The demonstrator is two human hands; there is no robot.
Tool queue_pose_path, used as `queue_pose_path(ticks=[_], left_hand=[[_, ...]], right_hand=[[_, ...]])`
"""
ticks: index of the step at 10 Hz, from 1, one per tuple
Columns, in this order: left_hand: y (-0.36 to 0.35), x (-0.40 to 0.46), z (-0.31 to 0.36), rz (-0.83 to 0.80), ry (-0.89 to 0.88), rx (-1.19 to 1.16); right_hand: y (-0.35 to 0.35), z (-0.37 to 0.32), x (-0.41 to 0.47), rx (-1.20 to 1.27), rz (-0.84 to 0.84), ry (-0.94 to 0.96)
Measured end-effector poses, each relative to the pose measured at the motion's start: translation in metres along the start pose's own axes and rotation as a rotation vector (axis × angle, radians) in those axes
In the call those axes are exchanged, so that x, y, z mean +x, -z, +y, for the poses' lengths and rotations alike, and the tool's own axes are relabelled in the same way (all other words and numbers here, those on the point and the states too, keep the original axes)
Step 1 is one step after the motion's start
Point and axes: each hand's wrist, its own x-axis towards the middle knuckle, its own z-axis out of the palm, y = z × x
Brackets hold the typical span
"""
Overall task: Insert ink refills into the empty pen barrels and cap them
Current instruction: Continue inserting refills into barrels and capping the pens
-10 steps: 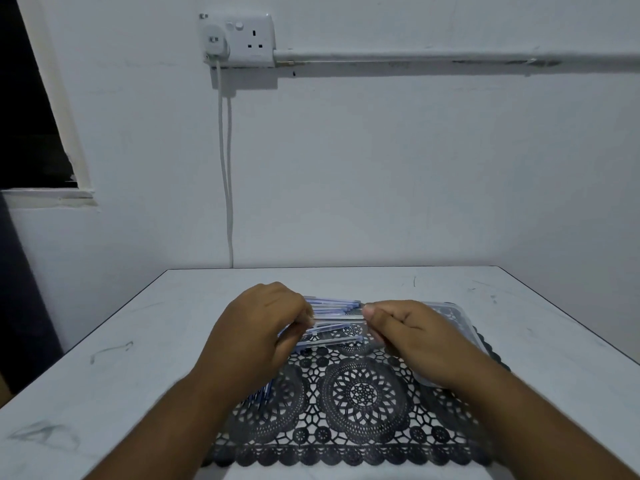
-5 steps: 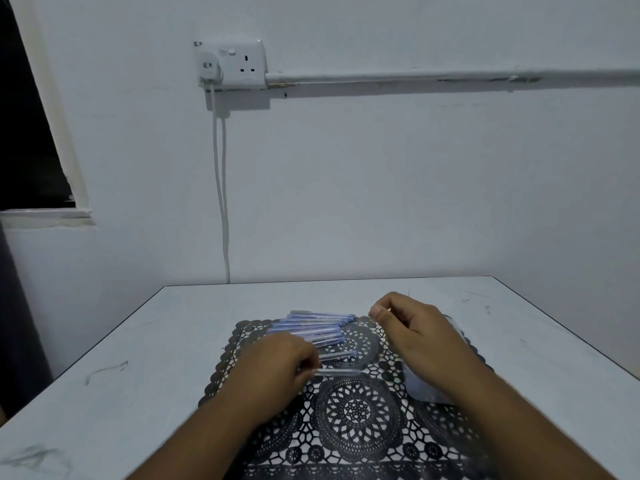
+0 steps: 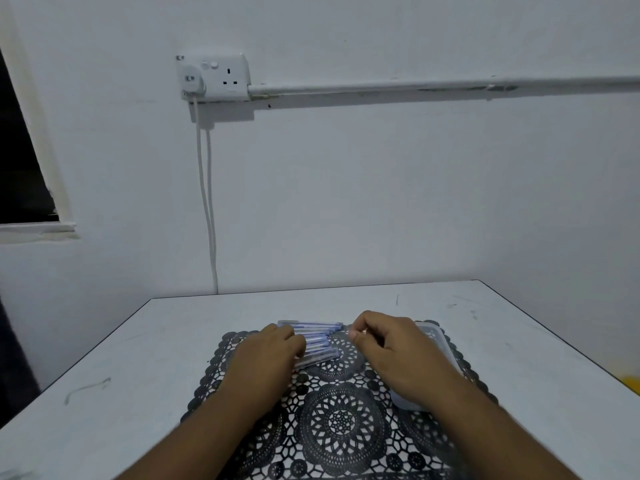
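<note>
Pens (image 3: 317, 342): likely light, stiff, slick plastic; roll easily on mat (image 3: 341, 424). Take mid-barrel, pinch.
Left hand (image 3: 268, 355) grip: on pens, closure indeterminate.
Right hand (image 3: 391, 351) grip: curled; contents indeterminate.

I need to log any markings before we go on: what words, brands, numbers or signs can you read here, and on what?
None can be read.
pens: no print can be made out; blurred.
wall socket: no legible marking.
clear plastic container: no label visible.
black lace mat: pattern only, no text.
</note>
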Motion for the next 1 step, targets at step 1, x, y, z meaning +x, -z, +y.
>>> queue_pose_path(ticks=[1], left_hand=[[0.0167, -0.0077, 0.0055, 0.001, -0.004, -0.181]], right_hand=[[-0.0039, -0.0027, -0.0019, -0.007, -0.041, 0.011]])
